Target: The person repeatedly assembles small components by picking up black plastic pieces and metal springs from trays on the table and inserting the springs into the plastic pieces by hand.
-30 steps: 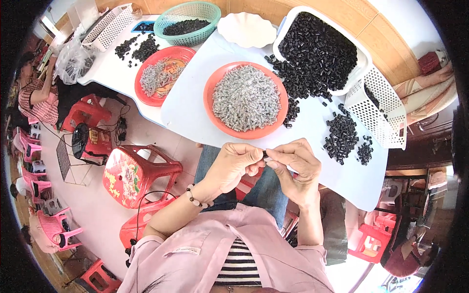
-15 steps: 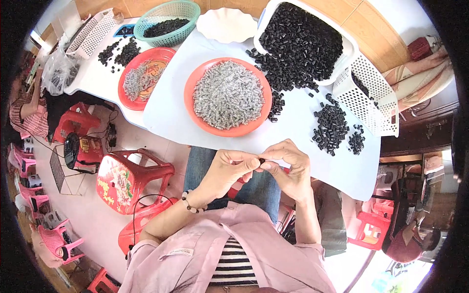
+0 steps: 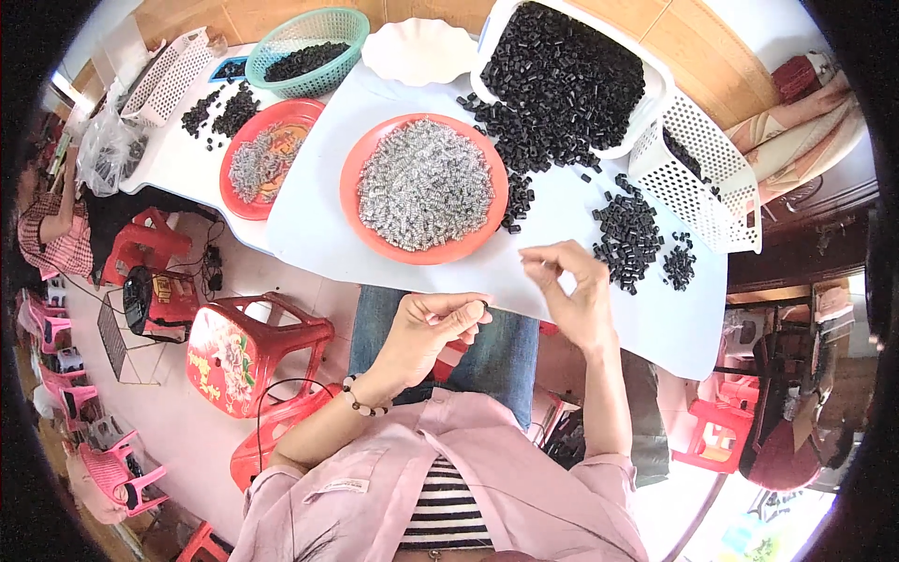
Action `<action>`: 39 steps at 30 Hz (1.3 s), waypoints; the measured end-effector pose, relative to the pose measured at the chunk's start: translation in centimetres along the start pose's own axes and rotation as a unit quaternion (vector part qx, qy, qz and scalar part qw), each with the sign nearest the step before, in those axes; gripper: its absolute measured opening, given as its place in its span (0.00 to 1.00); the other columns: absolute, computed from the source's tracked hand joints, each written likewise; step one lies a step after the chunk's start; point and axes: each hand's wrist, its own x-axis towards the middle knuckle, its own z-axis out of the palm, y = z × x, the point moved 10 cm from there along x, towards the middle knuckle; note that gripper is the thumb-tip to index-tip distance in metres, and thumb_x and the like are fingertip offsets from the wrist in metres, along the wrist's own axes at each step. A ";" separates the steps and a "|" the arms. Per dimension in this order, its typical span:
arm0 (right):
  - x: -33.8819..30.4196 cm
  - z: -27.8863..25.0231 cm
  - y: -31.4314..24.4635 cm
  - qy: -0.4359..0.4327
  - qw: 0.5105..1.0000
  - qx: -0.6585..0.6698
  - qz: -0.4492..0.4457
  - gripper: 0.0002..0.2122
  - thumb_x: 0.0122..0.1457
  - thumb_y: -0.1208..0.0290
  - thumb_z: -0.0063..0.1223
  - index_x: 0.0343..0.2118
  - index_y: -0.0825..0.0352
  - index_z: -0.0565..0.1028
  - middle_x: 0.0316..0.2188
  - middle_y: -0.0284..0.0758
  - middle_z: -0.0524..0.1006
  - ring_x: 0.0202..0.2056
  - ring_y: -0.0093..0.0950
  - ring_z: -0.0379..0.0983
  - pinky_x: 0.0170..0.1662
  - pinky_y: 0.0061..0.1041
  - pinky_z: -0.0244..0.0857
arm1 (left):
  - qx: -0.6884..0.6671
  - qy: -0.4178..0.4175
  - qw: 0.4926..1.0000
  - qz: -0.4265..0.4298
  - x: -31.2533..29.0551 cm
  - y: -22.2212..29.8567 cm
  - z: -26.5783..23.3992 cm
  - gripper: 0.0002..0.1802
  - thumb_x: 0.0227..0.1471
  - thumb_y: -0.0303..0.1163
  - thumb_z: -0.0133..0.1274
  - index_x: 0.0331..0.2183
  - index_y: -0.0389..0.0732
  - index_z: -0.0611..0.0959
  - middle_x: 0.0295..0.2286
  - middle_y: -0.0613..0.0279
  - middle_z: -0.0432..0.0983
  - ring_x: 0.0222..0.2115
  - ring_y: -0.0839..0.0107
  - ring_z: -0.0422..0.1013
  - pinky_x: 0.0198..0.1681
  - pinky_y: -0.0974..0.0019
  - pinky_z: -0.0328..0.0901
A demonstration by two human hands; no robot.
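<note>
Between the thumb and fingers of my left hand (image 3: 433, 335) is a small black cylinder-like piece (image 3: 484, 304), mostly covered by the fingertips. My right hand (image 3: 578, 295) hovers over the near edge of the table, thumb and forefinger a little apart, with nothing visible between them. It is nearest to a loose pile of small black pieces (image 3: 626, 229). Left of that pile, a red-orange plate (image 3: 349, 199) is heaped with small silvery, spring-like pieces (image 3: 426, 183). A big white tub (image 3: 646, 131) of black pieces stands behind, some spilled onto the pale table (image 3: 562, 220).
A white perforated basket (image 3: 698, 192) leans at the right. Further left are a second red plate (image 3: 229, 187), a teal basket (image 3: 304, 75), and a scalloped white dish (image 3: 419, 51). Red stools (image 3: 225, 351) stand on the floor, left. Another person's arm (image 3: 64, 211) shows at the far left.
My right hand has come away from the left, moving up and right toward the black pile, its fingers parting. My left hand keeps the black piece and has shifted slightly left.
</note>
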 end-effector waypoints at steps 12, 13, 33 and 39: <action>10.5 -0.3 5.9 0.019 0.981 -0.177 -0.074 0.06 0.55 0.77 0.59 0.35 0.65 0.82 0.25 0.35 0.80 0.25 0.24 0.71 0.28 0.25 0.65 | -0.003 0.020 1.000 -0.023 -0.8 -1.4 -1.0 0.15 0.57 0.34 0.58 0.44 0.37 0.84 0.31 0.65 0.80 0.29 0.82 0.71 0.33 0.77 0.69; 10.6 -0.3 6.2 0.018 0.983 -0.175 -0.062 0.05 0.55 0.77 0.59 0.35 0.65 0.82 0.25 0.35 0.79 0.25 0.25 0.72 0.29 0.26 0.65 | -0.008 0.015 1.000 -0.024 -0.7 -1.5 -0.9 0.15 0.57 0.34 0.59 0.44 0.37 0.84 0.31 0.65 0.80 0.29 0.82 0.71 0.32 0.77 0.68; 7.0 -1.2 4.6 0.033 0.997 0.065 0.037 0.04 0.58 0.79 0.57 0.36 0.70 0.78 0.27 0.33 0.80 0.30 0.19 0.75 0.33 0.20 0.66 | 0.009 0.022 0.999 -0.032 -1.5 -2.1 -0.7 0.15 0.56 0.35 0.60 0.44 0.40 0.85 0.30 0.65 0.81 0.25 0.82 0.71 0.25 0.80 0.63; 0.9 1.7 2.6 -0.006 0.927 0.363 0.094 0.04 0.61 0.77 0.53 0.37 0.71 0.77 0.31 0.35 0.80 0.29 0.19 0.71 0.37 0.18 0.65 | 0.068 0.029 0.994 0.077 -0.9 1.4 0.0 0.13 0.56 0.31 0.59 0.44 0.37 0.85 0.30 0.65 0.79 0.25 0.83 0.71 0.29 0.78 0.66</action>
